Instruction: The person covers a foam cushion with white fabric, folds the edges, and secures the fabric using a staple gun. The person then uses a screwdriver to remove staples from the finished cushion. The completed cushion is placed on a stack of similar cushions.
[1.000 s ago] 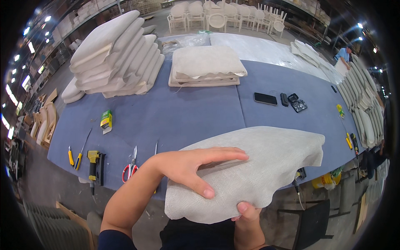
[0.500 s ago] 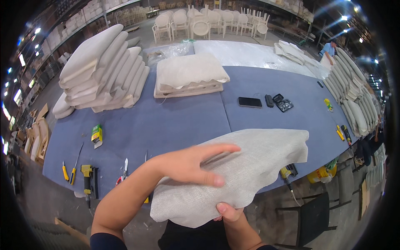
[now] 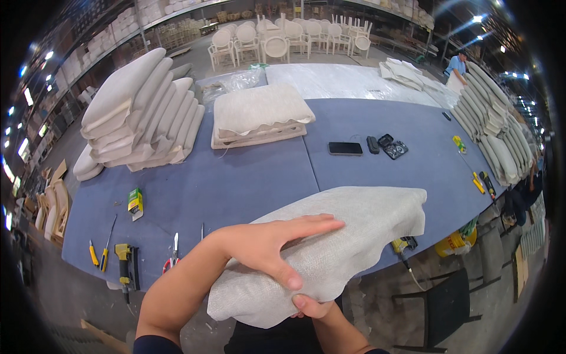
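A pale grey, woven-fabric-covered seat pad (image 3: 365, 236) is tilted in front of me, over the table's near edge. Loose fabric hangs in a wavy border around it. My left hand (image 3: 274, 245) lies open on the pad's upper face, with the thumb and fingers spread. At the near edge my right hand (image 3: 315, 307) grips the pad, its thumb on top and its other fingers mostly hidden underneath. The two thumbs are close together.
The blue table (image 3: 253, 177) carries stacked seat pads (image 3: 144, 112), a phone (image 3: 345, 148), scissors (image 3: 173, 256), a screwdriver (image 3: 105, 253) and a staple gun (image 3: 124, 262). Another pad pile (image 3: 492, 130) stands at right, near a person (image 3: 457, 64). A black chair (image 3: 445, 310) is below right.
My left hand, blurred before, now rests sharply in view on the pad. My right thumb has come nearer to the left one. The whole view has shifted slightly.
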`<state>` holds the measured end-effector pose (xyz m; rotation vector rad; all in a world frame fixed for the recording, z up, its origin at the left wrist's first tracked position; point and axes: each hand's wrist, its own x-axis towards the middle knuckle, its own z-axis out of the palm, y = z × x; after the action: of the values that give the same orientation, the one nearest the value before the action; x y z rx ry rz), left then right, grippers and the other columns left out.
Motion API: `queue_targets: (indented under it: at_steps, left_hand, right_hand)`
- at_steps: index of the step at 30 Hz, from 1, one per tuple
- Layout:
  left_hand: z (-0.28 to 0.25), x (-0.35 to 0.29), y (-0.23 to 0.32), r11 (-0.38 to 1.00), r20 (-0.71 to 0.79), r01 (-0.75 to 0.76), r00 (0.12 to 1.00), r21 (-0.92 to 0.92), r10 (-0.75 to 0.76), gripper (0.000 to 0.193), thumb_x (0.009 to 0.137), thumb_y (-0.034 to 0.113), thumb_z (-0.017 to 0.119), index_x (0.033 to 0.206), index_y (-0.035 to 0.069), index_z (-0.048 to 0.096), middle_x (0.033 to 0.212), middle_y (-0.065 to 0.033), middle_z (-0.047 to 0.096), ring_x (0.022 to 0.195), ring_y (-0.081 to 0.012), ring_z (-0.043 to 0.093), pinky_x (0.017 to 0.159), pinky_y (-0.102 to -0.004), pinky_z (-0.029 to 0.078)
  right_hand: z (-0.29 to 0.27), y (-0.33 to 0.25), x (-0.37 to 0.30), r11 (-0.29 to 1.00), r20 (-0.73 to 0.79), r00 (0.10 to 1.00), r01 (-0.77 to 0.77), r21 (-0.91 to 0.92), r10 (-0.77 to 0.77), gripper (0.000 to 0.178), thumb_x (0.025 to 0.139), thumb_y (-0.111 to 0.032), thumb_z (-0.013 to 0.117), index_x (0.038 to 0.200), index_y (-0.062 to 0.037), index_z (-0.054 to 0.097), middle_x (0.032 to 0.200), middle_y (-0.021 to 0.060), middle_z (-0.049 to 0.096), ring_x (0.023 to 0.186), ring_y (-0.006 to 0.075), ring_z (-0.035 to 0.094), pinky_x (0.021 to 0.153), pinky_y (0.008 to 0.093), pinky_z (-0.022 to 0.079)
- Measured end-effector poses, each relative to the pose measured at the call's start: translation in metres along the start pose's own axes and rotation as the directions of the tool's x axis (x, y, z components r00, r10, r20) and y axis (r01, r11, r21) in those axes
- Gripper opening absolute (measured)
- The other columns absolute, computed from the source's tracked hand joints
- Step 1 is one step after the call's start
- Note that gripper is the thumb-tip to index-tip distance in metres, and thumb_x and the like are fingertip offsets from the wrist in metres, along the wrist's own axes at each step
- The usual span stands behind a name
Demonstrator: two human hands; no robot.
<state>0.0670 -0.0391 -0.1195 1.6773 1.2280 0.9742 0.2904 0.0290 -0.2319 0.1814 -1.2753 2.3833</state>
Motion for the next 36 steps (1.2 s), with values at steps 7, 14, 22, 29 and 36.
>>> queue_targets:
  at_steps: [7,14,22,29,36]
  left_hand:
    - [-0.009,-0.047,0.017,0.93,-0.07,0.286,0.949,-0.229,-0.309,0.07,0.119,0.047,0.064,0.171,0.002,0.053,0.175,-0.0205,0.054,0.164,-0.0357,0.048,0.134,-0.0452,0.038]
    - [-0.012,-0.046,0.019,0.976,0.015,0.216,0.976,0.038,-0.217,0.104,0.106,0.057,0.078,0.182,0.004,0.031,0.184,-0.0255,0.037,0.168,-0.0405,0.04,0.136,-0.0475,0.035]
    - [-0.01,-0.024,0.018,0.975,0.11,0.222,0.968,0.028,-0.224,0.128,0.087,0.053,0.095,0.184,0.006,0.026,0.185,-0.0263,0.035,0.167,-0.0386,0.043,0.133,-0.0437,0.038]
    - [-0.007,-0.025,0.043,0.956,0.024,0.237,0.969,0.175,-0.244,0.12,0.085,0.041,0.09,0.182,0.003,0.03,0.172,-0.0295,0.054,0.15,-0.0386,0.062,0.125,-0.0413,0.047]
    - [-0.039,-0.027,0.069,0.883,-0.017,0.431,0.9,0.185,-0.435,0.11,0.086,0.037,0.086,0.18,0.005,0.039,0.148,-0.0261,0.075,0.13,-0.0364,0.076,0.112,-0.0398,0.057]
  right_hand:
    - [0.004,-0.001,-0.004,0.999,-0.069,0.997,-0.026,-0.045,0.023,0.1,0.089,-0.013,0.076,0.171,0.0083,0.021,0.135,0.0256,0.063,0.075,0.0206,0.073,0.058,0.0307,0.061]
    - [0.006,0.003,-0.001,0.997,-0.089,0.995,0.027,-0.073,-0.033,0.103,0.084,-0.012,0.072,0.173,0.0066,0.024,0.147,0.0268,0.059,0.113,0.0304,0.072,0.091,0.042,0.065]
    - [0.003,0.002,-0.006,0.995,-0.067,0.997,0.04,-0.095,-0.047,0.106,0.084,-0.011,0.07,0.177,0.0041,0.022,0.169,0.0259,0.045,0.156,0.0422,0.05,0.128,0.0547,0.045]
    - [0.006,0.003,0.003,0.966,0.04,0.981,0.194,-0.172,-0.19,0.105,0.088,-0.01,0.074,0.178,0.0061,0.021,0.174,0.0255,0.041,0.159,0.0407,0.046,0.129,0.0523,0.042]
    - [0.031,-0.011,0.048,0.98,-0.022,0.987,0.158,-0.12,-0.161,0.066,0.106,-0.006,0.074,0.162,0.0067,0.044,0.127,0.019,0.071,0.085,0.0178,0.074,0.062,0.0285,0.058]
